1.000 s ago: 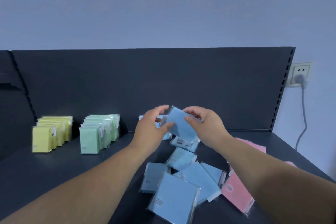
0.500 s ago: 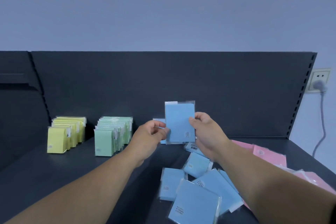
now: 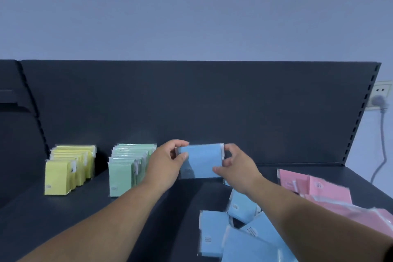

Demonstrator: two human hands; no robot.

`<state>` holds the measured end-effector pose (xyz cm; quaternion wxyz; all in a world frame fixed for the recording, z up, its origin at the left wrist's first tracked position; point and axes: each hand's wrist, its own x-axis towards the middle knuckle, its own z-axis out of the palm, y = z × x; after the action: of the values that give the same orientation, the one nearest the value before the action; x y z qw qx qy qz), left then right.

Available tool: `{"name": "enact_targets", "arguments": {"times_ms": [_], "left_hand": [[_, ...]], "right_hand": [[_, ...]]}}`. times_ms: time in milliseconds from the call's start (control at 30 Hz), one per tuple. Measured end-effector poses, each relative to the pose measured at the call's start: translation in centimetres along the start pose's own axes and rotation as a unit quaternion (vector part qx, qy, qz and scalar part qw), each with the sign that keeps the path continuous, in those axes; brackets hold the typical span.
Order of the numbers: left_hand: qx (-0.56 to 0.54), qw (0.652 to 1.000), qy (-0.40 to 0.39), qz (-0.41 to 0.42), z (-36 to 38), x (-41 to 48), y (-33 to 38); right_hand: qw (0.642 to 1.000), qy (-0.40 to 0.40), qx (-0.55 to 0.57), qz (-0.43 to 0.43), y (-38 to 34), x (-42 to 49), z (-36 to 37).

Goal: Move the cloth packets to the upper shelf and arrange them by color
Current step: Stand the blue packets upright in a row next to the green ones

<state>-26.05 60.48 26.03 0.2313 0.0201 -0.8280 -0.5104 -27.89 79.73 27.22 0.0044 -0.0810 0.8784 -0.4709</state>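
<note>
Head view. The left hand (image 3: 168, 164) and right hand (image 3: 238, 168) each pinch one side edge of an upright blue packet (image 3: 201, 160), which is held against the back panel (image 3: 191, 102) at 12 o'clock on the shelf (image 3: 63, 219).

Procedure: seat the lower edge flat, face forward, in line with the green row (image 3: 129, 168) at 9 o'clock. Keep a gap matching the one between the green and yellow row (image 3: 70, 168). Release both hands together.

Not verifiable:
- Contact between the lower edge and the shelf is in shadow.
- Any packet behind the held one is hidden.
- The loose blue pile (image 3: 244, 229) at 5 o'clock and the pink packets (image 3: 319, 189) at 4 o'clock are partly covered by the right forearm and cropped.
</note>
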Motion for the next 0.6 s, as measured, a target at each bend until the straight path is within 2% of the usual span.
{"name": "enact_targets", "arguments": {"times_ms": [100,233,467,600], "left_hand": [[0.059,0.998,0.003,0.035,0.6,0.3,-0.7],[0.129,0.990,-0.050,0.024,1.5,-1.2,-3.1],[0.123,0.992,-0.040,-0.008,2.5,-1.3,-4.7],[0.126,0.992,-0.032,0.000,2.7,-1.0,-4.9]], "right_hand": [[0.995,-0.002,-0.102,-0.016,0.3,0.4,0.5],[0.981,-0.016,-0.190,-0.024,1.0,0.6,1.0],[0.994,0.028,-0.098,0.033,1.4,1.8,1.6],[0.993,0.009,-0.114,0.038,1.4,2.2,1.3]]}}
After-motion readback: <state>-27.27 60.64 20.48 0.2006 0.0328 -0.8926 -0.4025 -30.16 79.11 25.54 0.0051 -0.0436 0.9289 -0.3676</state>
